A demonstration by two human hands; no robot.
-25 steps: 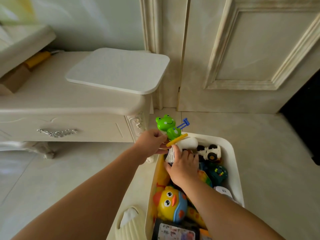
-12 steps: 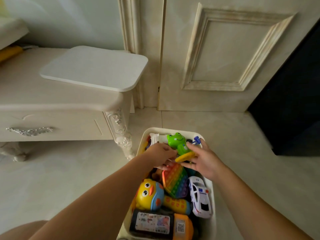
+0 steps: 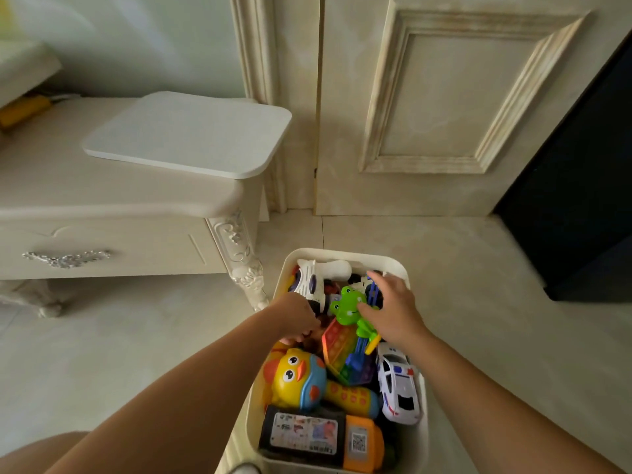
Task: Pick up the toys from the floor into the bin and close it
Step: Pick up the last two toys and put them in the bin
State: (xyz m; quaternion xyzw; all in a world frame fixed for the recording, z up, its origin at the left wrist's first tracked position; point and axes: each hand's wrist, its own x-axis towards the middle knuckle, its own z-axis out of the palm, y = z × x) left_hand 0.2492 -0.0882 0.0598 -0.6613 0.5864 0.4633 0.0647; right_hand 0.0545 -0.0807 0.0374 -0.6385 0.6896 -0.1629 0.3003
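Bin [image 3: 418, 449] of smooth cream plastic, a rounded rectangle running away from the viewer, sits open on the tiled floor [image 3: 136, 336], packed with glossy toys. Right hand [image 3: 393, 311], fingers spread, rests on a green frog toy [image 3: 347, 307] lying head-far. Left hand [image 3: 297, 316] curls downward beside it; its grip is hidden.

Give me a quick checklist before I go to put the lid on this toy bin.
1. Frog toy inside the bin: ok.
2. Floor in view free of toys: ok; beyond the frame, cannot tell.
3. Toys below the rim: cannot tell.
4. Lid within reach on the cabinet: ok.
5. Left hand and right hand out of the bin: not ok.
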